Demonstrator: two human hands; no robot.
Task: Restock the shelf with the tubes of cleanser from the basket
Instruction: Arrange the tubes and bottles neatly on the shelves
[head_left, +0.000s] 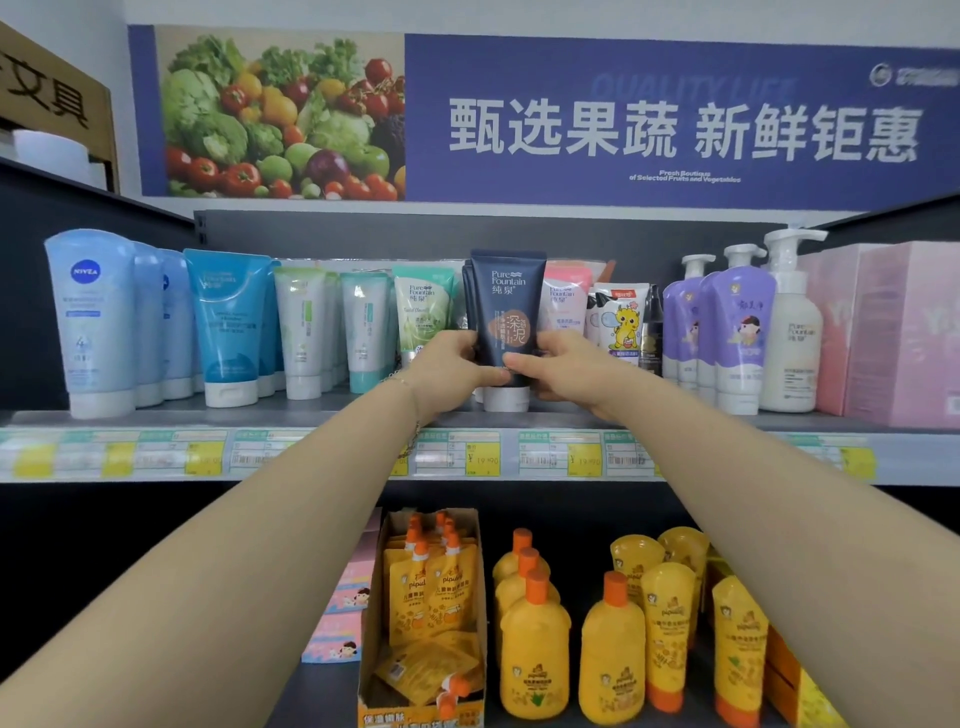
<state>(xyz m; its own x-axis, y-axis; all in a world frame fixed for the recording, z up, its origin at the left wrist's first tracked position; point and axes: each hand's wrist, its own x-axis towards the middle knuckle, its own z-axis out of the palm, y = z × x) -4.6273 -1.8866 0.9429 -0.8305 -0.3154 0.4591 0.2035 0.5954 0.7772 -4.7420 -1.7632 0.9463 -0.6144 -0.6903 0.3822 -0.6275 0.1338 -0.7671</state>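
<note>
While both forearms stretch up and away, lower shelf: orange-capped yellow bottles (535, 654) stand nearest, right of centre, a cardboard carton of spouted pouches (421, 597) just left of them, yellow tubes (667, 618) further right.
Price strip: yellow-and-white price tags (483, 457) run left to right along the front lip of the upper shelf (311, 410), and both arms cross in front of them.
Left hand (449, 371): up at the upper shelf, fingers wrapped round the left edge of the dark navy cleanser tube (506, 312), thumb laid across its lower front. That is a firm hold.
Right hand (561, 369): same story on the tube's right edge, thumb on the front, fingers curled behind, clamped on that same tube.
Dark navy cleanser tube: upright, its white cap (506, 399) down at the shelf board, near the front edge, mid-row; more dark tubes stand just behind it to the left.
Close neighbours: a green tube (423, 312) just left, a pink tube (563, 301) just right, then a cartoon-dragon tube (621, 319).
Left end of the row: a pale Nivea tube (91, 317), then blue tubes (228, 322).
Right end of the row: purple pump bottles (737, 332), a white pump bottle (789, 332), pink boxes (893, 332).
Far wall: a blue banner (675, 124) with a fruit-and-vegetable photo hangs above it all.
</note>
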